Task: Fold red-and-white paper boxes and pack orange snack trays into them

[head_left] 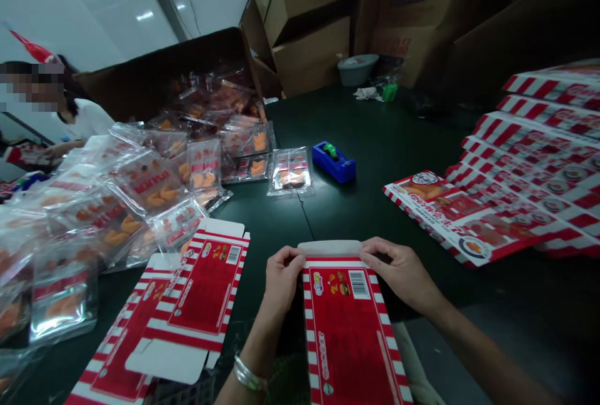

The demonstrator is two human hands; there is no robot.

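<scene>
Head view: hands (282, 280) (402, 269) grip top edge of flat red-striped carton (349, 336)

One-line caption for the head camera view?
Left hand and right hand hold a striped red carton blank at a dark table, near clear plastic packs and a blue tape dispenser.

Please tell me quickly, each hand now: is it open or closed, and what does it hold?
Left hand: closed, holding a red-striped carton blank at its top edge.
Right hand: closed, holding the same blank.
</scene>
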